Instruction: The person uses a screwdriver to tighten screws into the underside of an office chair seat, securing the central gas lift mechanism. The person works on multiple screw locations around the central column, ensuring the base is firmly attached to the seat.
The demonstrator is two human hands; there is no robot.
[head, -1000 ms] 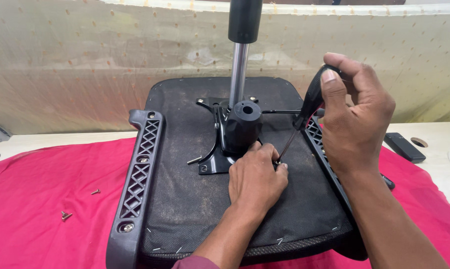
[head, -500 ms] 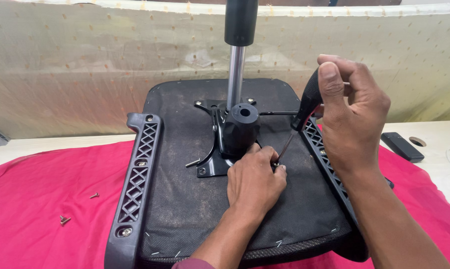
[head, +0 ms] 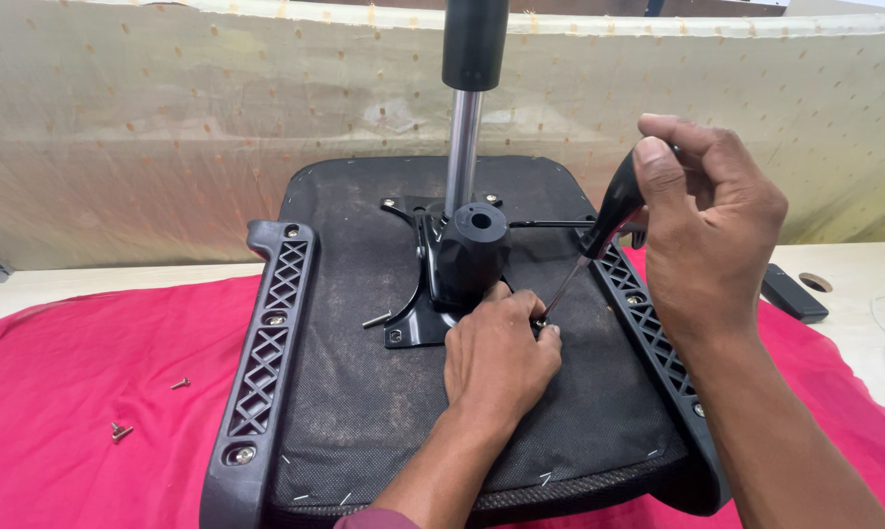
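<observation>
The right hand (head: pixel 712 240) grips a black-handled screwdriver (head: pixel 599 235) whose tip meets the left hand (head: pixel 501 353) on an upturned black fabric chair seat (head: pixel 364 411).

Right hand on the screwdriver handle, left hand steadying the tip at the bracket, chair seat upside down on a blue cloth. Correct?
Not quite: the head view shows the cloth is red, not blue. The rest holds: right hand grips the screwdriver handle, left hand steadies its tip by the bracket on the upturned chair seat.

One upturned chair seat (head: pixel 364 411), two armrest brackets (head: pixel 266 353), one screwdriver (head: pixel 599 230), two hands, three loose screws at lower left (head: pixel 121 429).
</observation>
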